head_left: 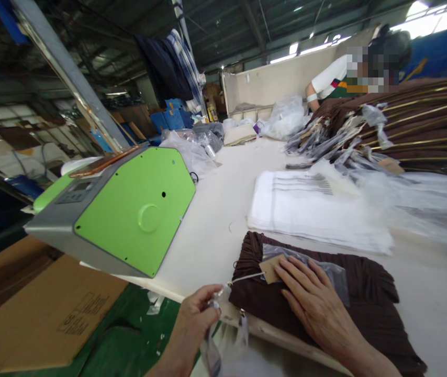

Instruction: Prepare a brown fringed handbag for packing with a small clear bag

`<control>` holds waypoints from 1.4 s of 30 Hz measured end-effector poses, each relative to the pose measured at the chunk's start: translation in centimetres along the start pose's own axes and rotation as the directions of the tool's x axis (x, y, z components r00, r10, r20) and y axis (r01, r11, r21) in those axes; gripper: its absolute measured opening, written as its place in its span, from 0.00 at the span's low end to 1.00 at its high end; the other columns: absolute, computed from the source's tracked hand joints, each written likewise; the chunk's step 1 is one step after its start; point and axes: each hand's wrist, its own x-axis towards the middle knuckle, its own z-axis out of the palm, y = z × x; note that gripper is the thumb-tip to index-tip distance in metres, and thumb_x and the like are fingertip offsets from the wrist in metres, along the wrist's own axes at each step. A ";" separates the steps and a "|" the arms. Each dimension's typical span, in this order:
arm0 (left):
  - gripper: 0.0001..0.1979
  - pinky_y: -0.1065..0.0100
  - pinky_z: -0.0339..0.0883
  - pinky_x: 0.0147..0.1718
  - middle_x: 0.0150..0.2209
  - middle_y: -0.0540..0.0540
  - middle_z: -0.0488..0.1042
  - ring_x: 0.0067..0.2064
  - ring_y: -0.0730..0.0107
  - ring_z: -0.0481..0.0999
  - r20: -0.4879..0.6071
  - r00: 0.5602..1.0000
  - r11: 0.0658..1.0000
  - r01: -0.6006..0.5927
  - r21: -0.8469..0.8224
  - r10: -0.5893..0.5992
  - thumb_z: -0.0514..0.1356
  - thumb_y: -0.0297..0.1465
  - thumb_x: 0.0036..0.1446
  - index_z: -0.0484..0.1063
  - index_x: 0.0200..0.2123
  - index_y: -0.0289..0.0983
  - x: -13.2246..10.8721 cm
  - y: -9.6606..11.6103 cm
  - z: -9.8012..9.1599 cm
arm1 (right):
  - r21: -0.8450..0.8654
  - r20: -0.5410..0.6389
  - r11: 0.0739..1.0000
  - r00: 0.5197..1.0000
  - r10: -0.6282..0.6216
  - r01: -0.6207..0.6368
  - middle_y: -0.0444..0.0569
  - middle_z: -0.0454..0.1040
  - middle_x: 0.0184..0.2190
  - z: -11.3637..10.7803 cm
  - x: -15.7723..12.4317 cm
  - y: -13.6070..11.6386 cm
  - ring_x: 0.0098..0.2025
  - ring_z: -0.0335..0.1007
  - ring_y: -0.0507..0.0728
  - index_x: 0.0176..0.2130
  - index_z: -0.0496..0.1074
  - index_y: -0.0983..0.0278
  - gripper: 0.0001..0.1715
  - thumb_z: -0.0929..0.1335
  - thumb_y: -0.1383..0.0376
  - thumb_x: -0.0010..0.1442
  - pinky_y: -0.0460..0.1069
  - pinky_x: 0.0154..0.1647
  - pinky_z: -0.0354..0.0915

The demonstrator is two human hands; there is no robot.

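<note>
A folded dark brown pleated cloth (368, 309) lies at the front edge of the white table (215, 209). My right hand (313, 296) rests flat on it, fingers stretched over a grey plastic piece (339, 277) and touching a tan tag (271, 269). From the tag a white string (249, 276) runs left toward my left hand (200, 314). That hand is pinched on a crumpled clear plastic strip (212, 348) just beyond the table edge, left of the cloth.
A green and grey machine (141, 209) stands at the left. Behind the cloth lies a stack of white bags (310, 209). Brown bundles (415, 125) are heaped at the right, near a bent-over person (329, 78). A cardboard box (58, 314) sits below left.
</note>
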 end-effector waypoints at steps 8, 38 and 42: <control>0.28 0.73 0.57 0.26 0.24 0.50 0.73 0.26 0.73 0.68 0.287 0.942 0.980 0.194 -0.035 -0.176 0.67 0.34 0.36 0.66 0.43 0.34 0.3 2.3 -3.1 | 0.019 0.011 1.000 1.000 0.017 -0.018 0.48 0.67 0.56 -0.1 -0.1 -0.1 0.59 0.58 0.59 0.57 0.61 0.64 0.23 0.60 0.63 0.64 0.59 0.60 0.48; 0.15 0.69 0.66 0.33 0.34 0.44 0.70 0.35 0.65 0.73 0.592 0.680 0.298 -0.728 0.618 0.433 0.49 0.27 0.57 0.74 0.41 0.40 5.8 4.4 6.1 | -0.049 -0.071 0.997 0.996 0.054 -0.057 0.51 0.74 0.48 -3.5 0.9 0.8 0.51 0.68 0.60 0.50 0.69 0.64 0.19 0.61 0.68 0.59 0.55 0.47 0.66; 0.13 0.68 0.66 0.36 0.33 0.45 0.73 0.36 0.66 0.73 0.501 0.656 0.388 -0.746 0.541 0.564 0.50 0.31 0.59 0.74 0.35 0.39 8.1 6.9 6.1 | 0.107 -0.096 0.967 0.965 0.243 -0.232 0.49 0.75 0.45 -4.3 1.8 3.8 0.48 0.70 0.58 0.48 0.70 0.60 0.16 0.61 0.64 0.62 0.53 0.48 0.68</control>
